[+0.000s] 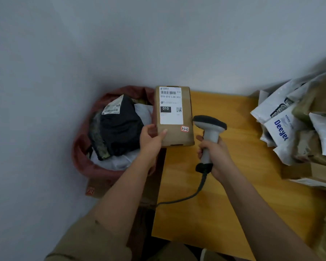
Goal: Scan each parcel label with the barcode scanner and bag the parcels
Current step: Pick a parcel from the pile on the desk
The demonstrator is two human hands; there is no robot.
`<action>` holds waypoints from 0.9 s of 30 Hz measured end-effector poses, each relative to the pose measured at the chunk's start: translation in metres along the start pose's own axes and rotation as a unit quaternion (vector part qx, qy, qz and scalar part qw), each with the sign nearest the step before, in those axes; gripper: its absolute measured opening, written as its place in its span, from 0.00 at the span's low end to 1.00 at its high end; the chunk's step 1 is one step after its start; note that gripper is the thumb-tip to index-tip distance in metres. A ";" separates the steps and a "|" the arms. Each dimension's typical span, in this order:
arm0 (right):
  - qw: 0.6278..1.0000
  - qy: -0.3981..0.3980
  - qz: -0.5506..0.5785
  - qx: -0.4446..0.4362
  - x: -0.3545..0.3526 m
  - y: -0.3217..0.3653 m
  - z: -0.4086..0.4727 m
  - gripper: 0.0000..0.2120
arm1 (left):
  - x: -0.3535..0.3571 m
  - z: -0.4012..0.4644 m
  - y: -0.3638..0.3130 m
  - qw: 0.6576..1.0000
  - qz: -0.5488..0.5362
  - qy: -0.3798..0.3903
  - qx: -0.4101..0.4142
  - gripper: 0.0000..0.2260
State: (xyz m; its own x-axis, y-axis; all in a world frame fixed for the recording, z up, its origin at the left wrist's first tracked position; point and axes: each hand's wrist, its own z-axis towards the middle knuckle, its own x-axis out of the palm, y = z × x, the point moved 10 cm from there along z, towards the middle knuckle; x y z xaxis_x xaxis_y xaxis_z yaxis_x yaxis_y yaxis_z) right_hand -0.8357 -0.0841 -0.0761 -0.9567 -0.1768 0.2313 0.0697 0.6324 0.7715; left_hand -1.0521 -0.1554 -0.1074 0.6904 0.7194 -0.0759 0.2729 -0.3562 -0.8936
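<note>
- A khaki sleeve (87, 240) is covering the person's left upper arm at the bottom edge, nearest the camera, left of the wooden table (233, 194).
- The right hand (215, 157) is curling its fingers round the grip of the barcode scanner (209, 132), holding it upright above the table with its dark-rimmed grey head tilting toward the box.
- The scanner's grey cable (188, 196) is trailing from the handle's black base across the table to its left edge.
- The left hand (151, 138) is gripping the cardboard box (177, 136) by its near left corner, thumb lying on top, at the table's far left corner.
- The box is plain brown and flat-topped, showing a white shipping label (171, 105) with a barcode, the code 010-010-L30-551, a black "010" block and a small QR code; a little red-edged sticker (184, 128) is sitting near its right edge.
- A reddish bag (79, 146) is standing open left of the table, holding a black parcel (119, 129) with its own label, lying on white mailers.
- A pile of white mailers and brown boxes (297, 129) is sitting on the table's right side, one mailer reading "Deeyet".
</note>
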 end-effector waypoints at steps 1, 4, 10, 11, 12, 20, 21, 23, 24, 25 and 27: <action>1.000 0.005 0.000 0.001 0.020 -0.003 0.002 0.17 | -0.022 0.009 -0.011 0.999 0.011 -0.026 0.020 0.17; 1.000 0.016 -0.024 -0.001 0.071 -0.016 0.006 0.15 | -0.090 0.034 -0.039 0.988 0.048 -0.131 0.065 0.15; 0.999 -0.007 -0.042 0.034 0.112 -0.049 0.020 0.11 | -0.138 0.081 -0.033 0.983 0.137 -0.118 0.011 0.18; 0.998 -0.010 -0.031 0.050 0.114 -0.056 0.023 0.11 | -0.135 0.085 -0.027 0.984 0.152 -0.094 0.005 0.19; 0.997 -0.011 -0.019 0.069 0.115 -0.063 0.027 0.11 | -0.132 0.088 -0.024 0.984 0.158 -0.079 0.004 0.19; 0.982 -0.053 -0.027 0.180 0.133 -0.116 0.049 0.18 | -0.141 0.114 -0.014 0.984 0.172 -0.051 -0.006 0.21; 0.982 -0.052 -0.026 0.181 0.137 -0.117 0.052 0.16 | -0.145 0.116 -0.011 0.984 0.171 -0.049 -0.010 0.21; 0.980 -0.044 0.006 0.195 0.143 -0.122 0.055 0.09 | -0.150 0.119 -0.003 0.984 0.169 -0.043 -0.021 0.21; 0.979 -0.041 0.021 0.201 0.145 -0.124 0.057 0.07 | -0.152 0.119 0.000 0.985 0.167 -0.040 -0.027 0.21; 0.977 -0.041 0.030 0.207 0.145 -0.127 0.058 0.06 | -0.154 0.120 0.003 0.985 0.167 -0.037 -0.032 0.22; 0.973 -0.040 0.044 0.225 0.144 -0.136 0.060 0.06 | -0.158 0.121 0.007 0.984 0.170 -0.036 -0.036 0.24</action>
State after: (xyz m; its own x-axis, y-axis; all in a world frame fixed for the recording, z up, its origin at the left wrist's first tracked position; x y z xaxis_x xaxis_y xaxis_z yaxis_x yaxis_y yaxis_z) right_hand -1.0000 -0.1499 -0.1835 -0.9728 -0.0600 0.2237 0.0378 0.9118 0.4088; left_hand -1.2404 -0.1989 -0.1554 0.7012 0.5908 -0.3991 0.0822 -0.6230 -0.7779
